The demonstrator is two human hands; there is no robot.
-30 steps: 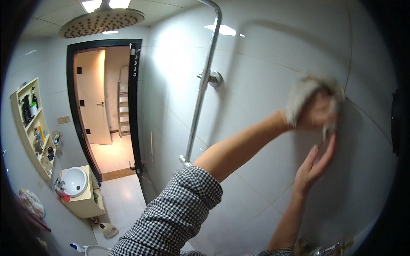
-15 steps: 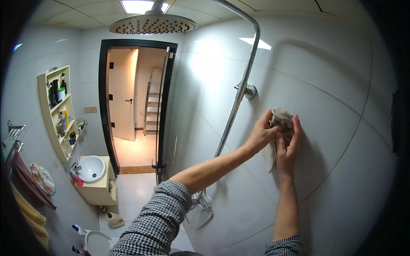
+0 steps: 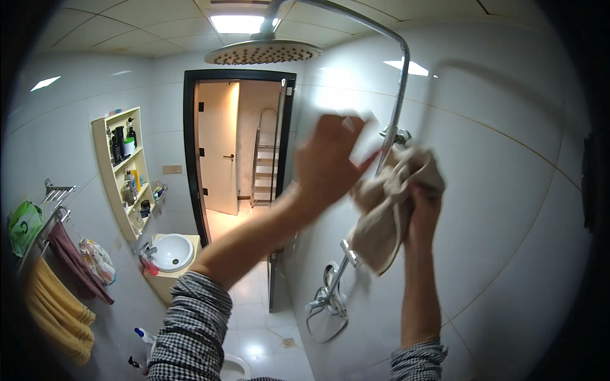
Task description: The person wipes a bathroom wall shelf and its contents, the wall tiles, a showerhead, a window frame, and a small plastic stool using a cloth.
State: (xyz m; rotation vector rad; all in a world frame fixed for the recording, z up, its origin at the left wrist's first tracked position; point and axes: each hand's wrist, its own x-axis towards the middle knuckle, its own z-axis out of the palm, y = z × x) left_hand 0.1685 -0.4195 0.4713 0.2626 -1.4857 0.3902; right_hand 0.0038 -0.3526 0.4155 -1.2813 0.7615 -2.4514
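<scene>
A crumpled beige cloth hangs in front of the shower pipe. My right hand grips it from the right, fingers partly hidden behind the folds. To the left of the cloth, my left hand is raised and apart from it. Motion smears its fingers, so their pose is unclear. Behind the cloth, a chrome wall bracket joins the pipe to the white tiled wall.
A round shower head hangs overhead. Lower down is the chrome shower mixer. A glass door edge stands beside the doorway. At left are a shelf cabinet, a washbasin and a yellow towel.
My left hand has let go of the cloth and moved up and left. My right hand still holds the cloth, which has come nearer and opened out. The view has shifted left.
</scene>
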